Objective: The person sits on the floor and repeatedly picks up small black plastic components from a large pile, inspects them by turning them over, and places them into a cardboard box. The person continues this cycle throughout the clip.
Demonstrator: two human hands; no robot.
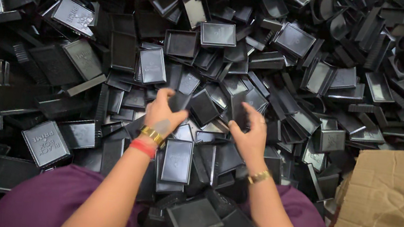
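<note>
A big heap of black plastic trays and lids fills the view. My left hand grips a small black tray piece at its upper edge. My right hand holds a black tray piece upright between thumb and fingers. Both hands hover over the middle of the heap, a short gap apart. A gold bangle and a red one ring my left wrist; a gold bangle rings my right. A flat black tray lies just below my hands.
A brown cardboard sheet lies at the lower right, over the heap's edge. My purple-clad knees fill the bottom. A stack of black trays rests between them. Embossed black lids lie at the left.
</note>
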